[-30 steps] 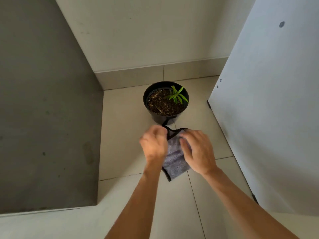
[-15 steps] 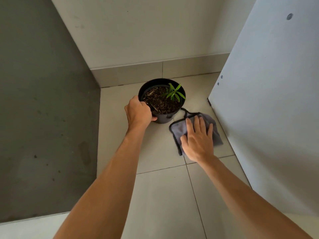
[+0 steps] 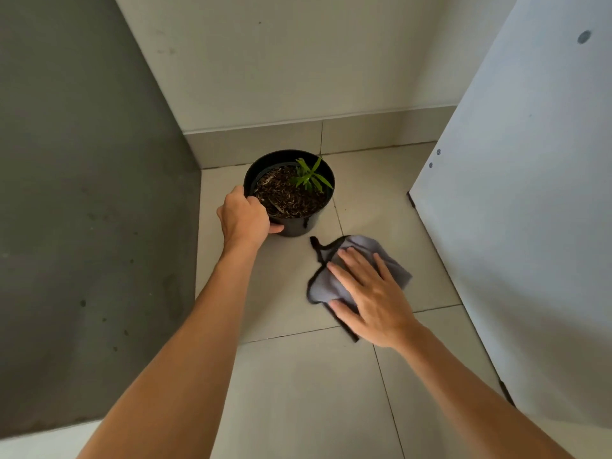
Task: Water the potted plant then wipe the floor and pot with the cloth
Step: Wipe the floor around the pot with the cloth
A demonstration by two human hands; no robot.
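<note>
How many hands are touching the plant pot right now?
1. The left hand grips the near-left rim of the black plant pot. The right hand lies flat on the grey cloth on the floor tiles, clear of the pot.

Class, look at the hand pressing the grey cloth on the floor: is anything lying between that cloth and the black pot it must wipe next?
Nothing visible does. Only bare floor tile separates the cloth under the right hand from the pot, which the left hand grips.

Pale tiled floor (image 3: 298, 392) carrying a black pot (image 3: 298, 226) at centre, grey cloth (image 3: 367, 246) lying lower right.
</note>
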